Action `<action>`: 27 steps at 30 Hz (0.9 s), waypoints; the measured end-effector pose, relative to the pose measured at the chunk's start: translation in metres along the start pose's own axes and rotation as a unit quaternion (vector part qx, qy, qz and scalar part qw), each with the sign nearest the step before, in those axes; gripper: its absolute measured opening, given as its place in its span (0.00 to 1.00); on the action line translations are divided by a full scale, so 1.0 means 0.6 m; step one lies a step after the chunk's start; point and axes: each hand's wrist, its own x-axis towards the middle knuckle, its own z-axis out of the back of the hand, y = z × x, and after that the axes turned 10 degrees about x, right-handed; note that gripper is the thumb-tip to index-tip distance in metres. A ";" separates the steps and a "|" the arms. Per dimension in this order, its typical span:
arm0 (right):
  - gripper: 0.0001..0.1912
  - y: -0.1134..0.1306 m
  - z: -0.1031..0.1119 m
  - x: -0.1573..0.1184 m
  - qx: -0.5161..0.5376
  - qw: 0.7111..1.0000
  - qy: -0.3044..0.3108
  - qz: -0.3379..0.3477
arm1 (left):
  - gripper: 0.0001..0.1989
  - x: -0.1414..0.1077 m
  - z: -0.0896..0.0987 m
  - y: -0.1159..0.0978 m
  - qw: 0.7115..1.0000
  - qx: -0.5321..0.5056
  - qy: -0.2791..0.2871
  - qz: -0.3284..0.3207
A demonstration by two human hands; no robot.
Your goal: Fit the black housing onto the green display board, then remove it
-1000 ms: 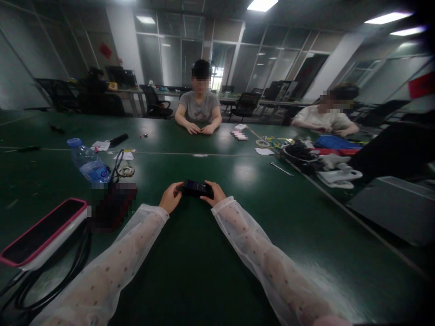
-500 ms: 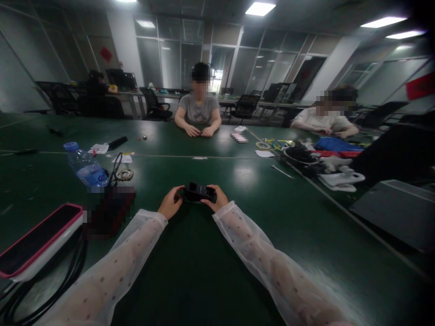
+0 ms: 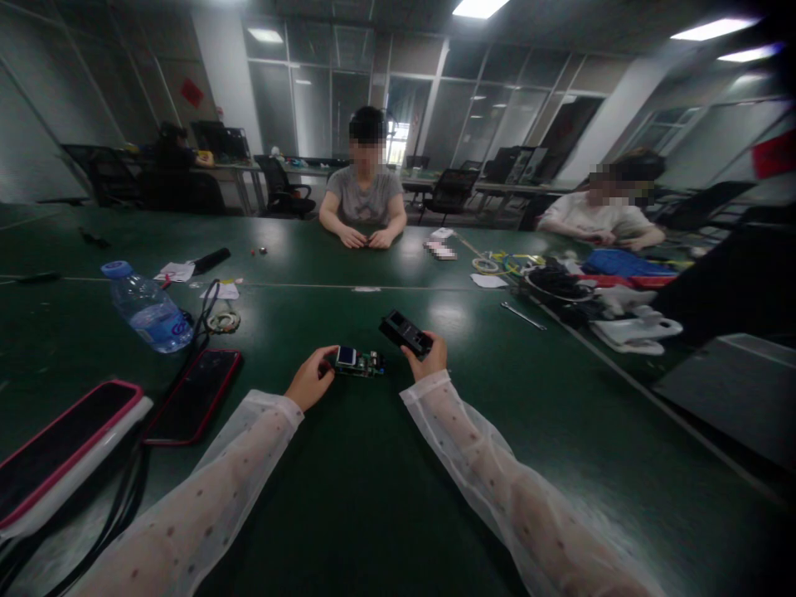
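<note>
A circuit board point(image 3: 364, 363) with a small square screen is gripped at its left end by my left hand point(image 3: 312, 378), low over the green table point(image 3: 348, 497). To the right of it, my right hand point(image 3: 429, 356) holds a black plastic cover point(image 3: 403, 330) by its right end. The cover is tilted, with openings showing in its face, and is apart from the board. Sheer dotted sleeves cover both my forearms.
At left are a water bottle point(image 3: 149, 311), a red-edged phone point(image 3: 196, 398), a pink-edged device point(image 3: 68, 444) and black cables. A wrench point(image 3: 523, 316), a cable pile point(image 3: 556, 286) and a grey box point(image 3: 734, 390) lie right. Two people sit across the table.
The black cover has come off the board and moved right and slightly up in my right hand. The board now shows, still in my left hand.
</note>
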 end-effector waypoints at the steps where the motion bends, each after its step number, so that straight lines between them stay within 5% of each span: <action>1: 0.25 -0.007 0.000 0.001 -0.005 1.000 0.000 -0.006 | 0.24 0.000 0.000 0.001 1.000 0.002 0.002 0.000; 14: 0.26 -0.029 -0.005 -0.003 -0.020 0.997 0.026 -0.074 | 0.24 0.003 -0.004 0.006 1.000 0.004 0.008 0.001; 27: 0.30 -0.032 0.001 -0.003 -0.083 0.995 0.029 -0.038 | 0.24 0.007 -0.005 0.006 1.000 0.011 0.009 -0.001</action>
